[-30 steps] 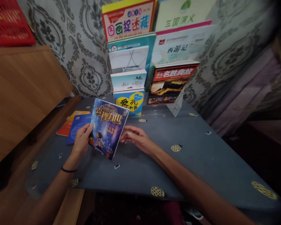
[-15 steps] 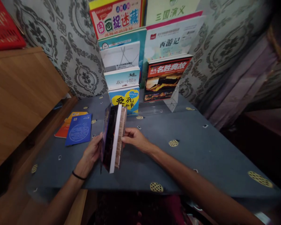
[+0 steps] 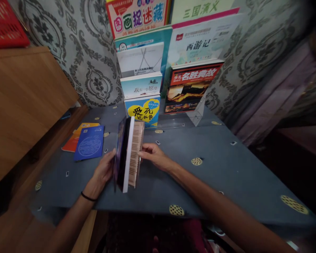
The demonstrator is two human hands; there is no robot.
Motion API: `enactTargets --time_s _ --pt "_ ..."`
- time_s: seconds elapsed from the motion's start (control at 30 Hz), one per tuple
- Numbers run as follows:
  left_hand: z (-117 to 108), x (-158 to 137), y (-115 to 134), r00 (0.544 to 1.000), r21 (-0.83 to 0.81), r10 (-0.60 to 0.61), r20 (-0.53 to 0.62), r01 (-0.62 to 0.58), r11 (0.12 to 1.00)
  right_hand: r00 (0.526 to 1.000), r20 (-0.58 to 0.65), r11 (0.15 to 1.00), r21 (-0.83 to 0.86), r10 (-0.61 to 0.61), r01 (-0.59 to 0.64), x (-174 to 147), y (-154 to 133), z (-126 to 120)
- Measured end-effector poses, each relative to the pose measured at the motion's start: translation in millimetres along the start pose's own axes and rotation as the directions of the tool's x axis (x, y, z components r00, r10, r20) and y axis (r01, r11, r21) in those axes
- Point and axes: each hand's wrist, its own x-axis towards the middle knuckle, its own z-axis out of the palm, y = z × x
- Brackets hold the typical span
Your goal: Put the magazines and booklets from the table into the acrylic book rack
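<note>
A thick book (image 3: 125, 154) stands upright between my hands, spine away from me, its covers partly spread from the white page block. My left hand (image 3: 105, 168) is closed on its dark front cover at the left. With thumb and fingers, my right hand (image 3: 154, 154) pinches the edge of the brownish, text-covered back cover (image 3: 135, 154). A blue booklet (image 3: 89, 143) lies to the left, overlapping an orange booklet (image 3: 73, 140) on the grey-blue tablecloth.
Behind the hands, a clear stand (image 3: 196, 115) holds several books in tiers, including a blue and yellow book (image 3: 143, 109) and a red and black book (image 3: 191, 88). A wooden cabinet (image 3: 26, 105) with a red basket (image 3: 6, 26) stands at left. The table's front edge is near me.
The back cover has swung further out to the right with my right hand, showing more of its printed inside. The view has shifted slightly.
</note>
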Motion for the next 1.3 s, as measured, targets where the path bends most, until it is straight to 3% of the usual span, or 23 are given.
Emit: enactTargets --time_s 0.13,0.3,0.5,0.7,0.77,0.87,0.93,1.0,1.03,1.17,1.3 --pt "4 -8 5 0.989 0.074 0.13 -0.07 -0.125 0.989 0.993 -0.121 0.999 0.045 0.012 -0.007 0 3 0" --pt "4 -21 4 0.985 0.142 0.152 -0.081 -0.14 0.98 0.966 -0.249 0.998 0.007 0.062 -0.062 1 5 1" --pt "1 -36 -2 0.999 0.308 0.021 -0.034 -0.009 0.951 0.929 -0.357 0.994 -0.014 0.095 -0.107 5 19 -11" --pt "-9 -46 -4 0.973 0.542 -0.141 0.181 0.021 0.84 0.923 -0.379 0.962 -0.219 0.067 -0.16 9 34 -40" --pt "-14 -45 0 0.97 0.665 -0.118 0.211 -0.054 0.745 0.908 -0.418 0.926 -0.325 0.042 -0.192 11 37 -48" --pt "-20 -38 6 0.957 0.846 0.164 0.238 -0.288 0.448 0.894 -0.447 0.845 -0.473 0.012 -0.248 13 39 -54" --pt "-21 -30 6 0.874 0.896 0.375 0.31 -0.401 0.193 0.9 -0.436 0.758 -0.589 -0.006 -0.28 12 36 -53" --pt "-21 -21 2 0.795 0.899 0.467 0.388 -0.439 0.001 0.911 -0.411 0.641 -0.706 -0.026 -0.3 10 30 -50" --pt "-20 -16 -1 0.778 0.897 0.472 0.415 -0.437 -0.067 0.918 -0.395 0.578 -0.757 -0.036 -0.303 9 26 -48" --pt "-21 -4 -16 0.783 0.902 0.448 0.432 -0.372 -0.219 0.932 -0.357 0.332 -0.889 -0.066 -0.317 3 11 -39" --pt "-24 1 -17 0.753 0.891 0.477 0.452 -0.411 -0.196 0.948 -0.292 0.105 -0.954 -0.126 -0.28 -1 3 -31"
